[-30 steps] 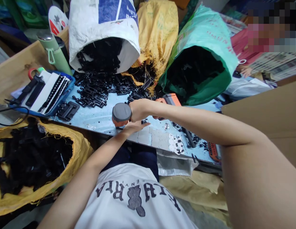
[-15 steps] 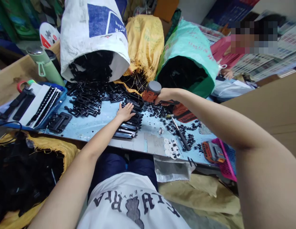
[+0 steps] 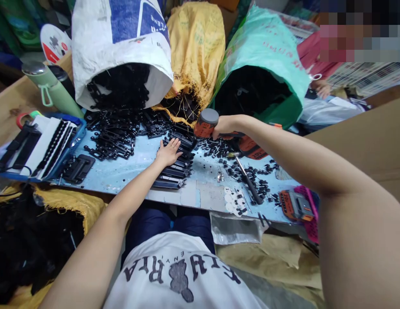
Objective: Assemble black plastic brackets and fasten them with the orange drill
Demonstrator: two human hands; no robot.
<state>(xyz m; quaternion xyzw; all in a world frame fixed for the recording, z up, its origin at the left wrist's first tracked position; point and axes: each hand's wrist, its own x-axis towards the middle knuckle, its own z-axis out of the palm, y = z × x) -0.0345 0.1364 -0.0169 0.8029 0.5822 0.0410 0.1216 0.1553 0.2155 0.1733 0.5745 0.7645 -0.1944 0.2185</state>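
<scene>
My right hand (image 3: 224,127) grips an orange and black cordless drill (image 3: 205,124), its head turned left. The drill's tip is hidden, close to the far end of a row of black plastic pieces (image 3: 172,172). My left hand (image 3: 169,152) lies flat across that row with its fingers spread. Just right of the drill, small black parts and screws (image 3: 215,147) are scattered on the blue tabletop. A hammer (image 3: 248,178) lies among more of these small parts.
A white sack (image 3: 122,47), a yellow sack (image 3: 198,51) and a green sack (image 3: 267,47) line the back. Black linked parts (image 3: 112,137) lie at left, beside a blue tray (image 3: 71,148). A spare battery (image 3: 294,205) sits at right. Another person's sleeve (image 3: 331,53) shows behind.
The view has shifted slightly, so the sacks appear larger. My right hand and the drill sit about where they were over the row. My left hand stays flat on the black pieces.
</scene>
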